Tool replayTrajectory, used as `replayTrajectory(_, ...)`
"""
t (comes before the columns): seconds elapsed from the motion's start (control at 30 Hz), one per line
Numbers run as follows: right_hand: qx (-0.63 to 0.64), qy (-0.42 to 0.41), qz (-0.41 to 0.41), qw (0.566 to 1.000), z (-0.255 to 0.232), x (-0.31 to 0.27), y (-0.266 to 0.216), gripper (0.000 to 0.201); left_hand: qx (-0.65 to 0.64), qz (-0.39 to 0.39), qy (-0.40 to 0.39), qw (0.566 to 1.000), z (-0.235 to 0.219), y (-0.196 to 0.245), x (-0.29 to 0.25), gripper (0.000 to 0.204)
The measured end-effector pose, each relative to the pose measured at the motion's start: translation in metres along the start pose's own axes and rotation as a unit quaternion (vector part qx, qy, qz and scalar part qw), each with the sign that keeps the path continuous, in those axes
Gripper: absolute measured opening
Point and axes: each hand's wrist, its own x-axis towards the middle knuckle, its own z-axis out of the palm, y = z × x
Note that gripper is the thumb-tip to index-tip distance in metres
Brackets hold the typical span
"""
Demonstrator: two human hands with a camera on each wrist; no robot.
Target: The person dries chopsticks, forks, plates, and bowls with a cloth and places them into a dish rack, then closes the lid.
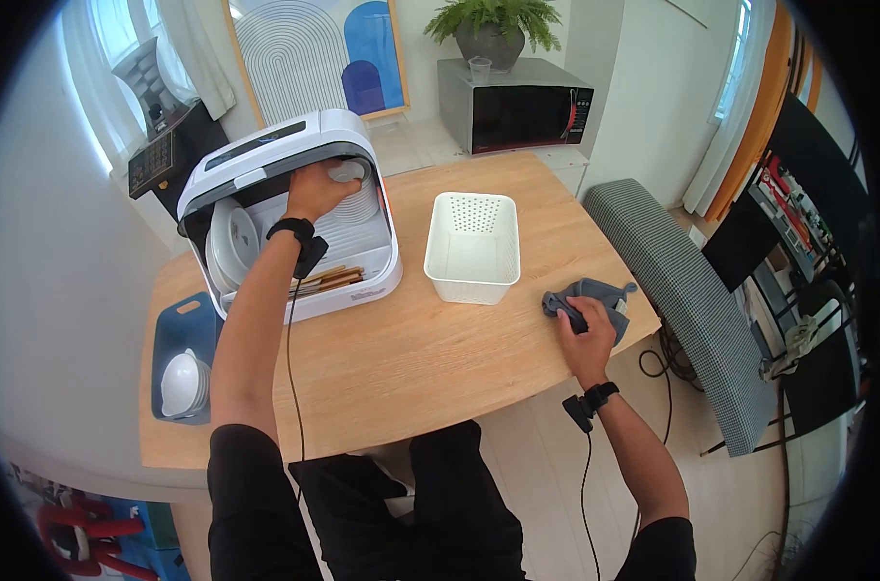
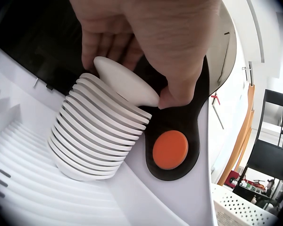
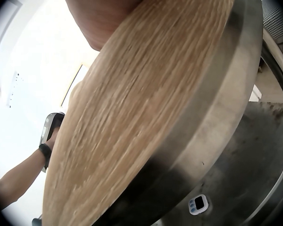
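The left hand, fingers half-curled, pinches a round white dish, stacked white dishes below them (straight lifting seems safest); the right hand grips grey cloth.

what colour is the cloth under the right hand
The cloth is bluish grey, seen best in the head view.
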Motion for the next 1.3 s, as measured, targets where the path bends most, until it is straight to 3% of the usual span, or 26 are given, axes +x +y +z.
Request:
replayTrajectory(0.3, 0.002, -0.001, -0.005, 1.0, 0.001, 0.0, 0.002, 0.024, 0.007, -0.019, 0.005, 1.0, 0.017, -0.01, 0.009, 0.058)
replayTrajectory(0.6, 0.006, 0.0, -0.009, 1.0, 0.001, 0.001, 0.001, 0.024, -0.022, -0.012, -0.043, 0.999, 0.016, -0.01, 0.004, 0.048)
replayTrajectory(0.67, 0.001, 0.001, -0.01, 1.0, 0.0, 0.001, -0.001, 0.024, -0.033, 0.003, -0.082, 0.996, 0.015, -0.011, 0.002, 0.051)
replayTrajectory(0.8, -0.004, -0.009, -0.013, 1.0, 0.0, 0.002, 0.0, 0.023, -0.029, 0.027, -0.039, 0.998, 0.014, -0.007, -0.009, 0.055)
replayTrajectory(0.87, -0.014, -0.003, -0.024, 1.0, 0.001, 0.001, 0.003, 0.023, -0.039, 0.085, 0.023, 0.995, 0.009, -0.006, -0.026, 0.055)
replayTrajectory(1.0, -0.018, -0.007, -0.044, 0.999, 0.007, -0.003, 0.017, 0.023, -0.094, 0.134, 0.034, 0.986, -0.046, 0.033, -0.093, 0.04)
replayTrajectory(1.13, -0.005, -0.025, -0.047, 0.999, 0.006, -0.001, 0.01, 0.023, -0.123, 0.121, 0.015, 0.985, -0.103, 0.05, -0.174, 0.039)
replayTrajectory(1.23, -0.016, -0.032, -0.036, 0.999, 0.004, -0.001, 0.008, 0.023, -0.062, 0.081, -0.039, 0.994, -0.15, 0.04, -0.228, 0.04)
replayTrajectory(1.3, -0.025, -0.038, -0.034, 0.998, 0.004, -0.001, 0.005, 0.023, 0.006, -0.035, -0.067, 0.997, -0.18, 0.024, -0.258, 0.04)
